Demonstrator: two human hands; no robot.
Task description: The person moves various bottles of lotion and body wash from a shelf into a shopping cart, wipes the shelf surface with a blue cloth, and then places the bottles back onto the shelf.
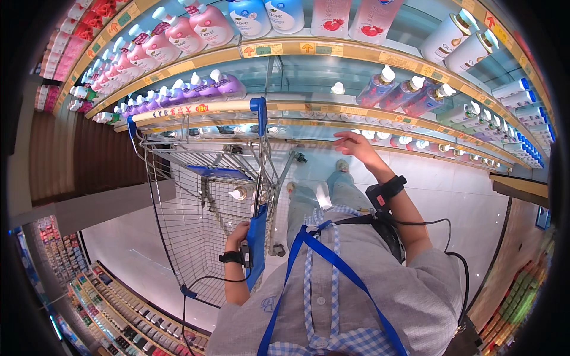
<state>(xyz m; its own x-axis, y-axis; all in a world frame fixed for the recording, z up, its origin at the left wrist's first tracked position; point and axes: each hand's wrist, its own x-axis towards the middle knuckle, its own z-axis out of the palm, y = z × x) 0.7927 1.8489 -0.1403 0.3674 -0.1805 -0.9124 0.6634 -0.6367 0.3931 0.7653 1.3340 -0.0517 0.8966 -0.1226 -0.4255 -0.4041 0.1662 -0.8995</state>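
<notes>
My right hand [354,146] is raised in front of the lower shelves, fingers apart, with nothing in it. Near it stand pump bottles with white tops, and higher up are clear pump bottles with a pink and blue print [376,89]. My left hand [240,232] reaches over the side of a wire shopping cart [209,253], by its blue panel [257,244]; its fingers are partly hidden, so its hold is unclear. Inside the cart, a white-topped pump bottle [240,192] lies near the blue child-seat part.
Curved-looking shelves hold pink Dove pump bottles [211,26], purple pump bottles [229,86] and white Olay bottles [449,38]. The cart's handle [196,109] is close to the shelf edge. Another stocked shelf [133,311] stands at the lower left, beyond the tiled floor [129,262].
</notes>
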